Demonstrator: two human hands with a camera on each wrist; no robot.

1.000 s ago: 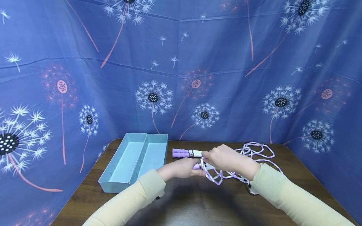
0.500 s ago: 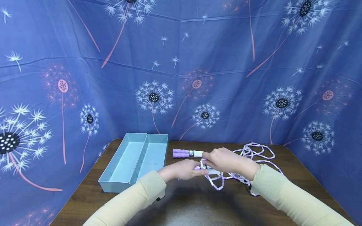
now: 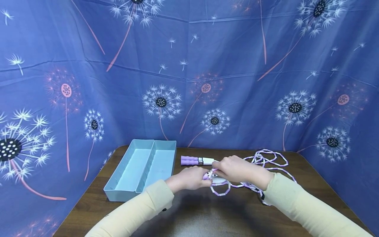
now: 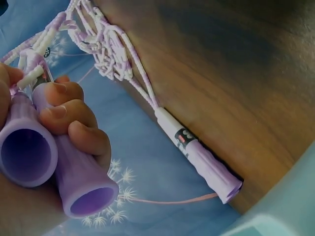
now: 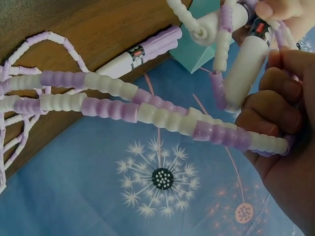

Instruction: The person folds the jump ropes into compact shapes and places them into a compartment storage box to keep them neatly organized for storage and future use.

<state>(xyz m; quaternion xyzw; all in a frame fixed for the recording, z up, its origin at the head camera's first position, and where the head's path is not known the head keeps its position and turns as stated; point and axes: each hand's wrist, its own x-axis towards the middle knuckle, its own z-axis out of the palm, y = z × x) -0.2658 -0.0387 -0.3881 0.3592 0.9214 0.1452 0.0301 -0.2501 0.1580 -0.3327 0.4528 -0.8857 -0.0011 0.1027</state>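
Observation:
My left hand grips the two purple-and-white handles of a beaded jump rope side by side, their hollow purple ends facing the left wrist camera. In my right hand, curled fingers hold a doubled stretch of the purple-and-white beaded rope. Some rope lies around the handles near the left fingers, and a loop hangs beneath. Just behind the hands, a second jump rope's handles lie on the table, their white ends partly hidden by the right hand.
A light blue two-compartment tray stands on the brown wooden table, left of the hands. Tangled beaded rope spreads at the back right. Blue dandelion-print cloth hangs behind and at both sides.
The hanging rope loop has shifted left and become rounder, and more rope lies across the handles. My right hand has moved slightly; the left keeps its grip. Tray and second handles stay put.

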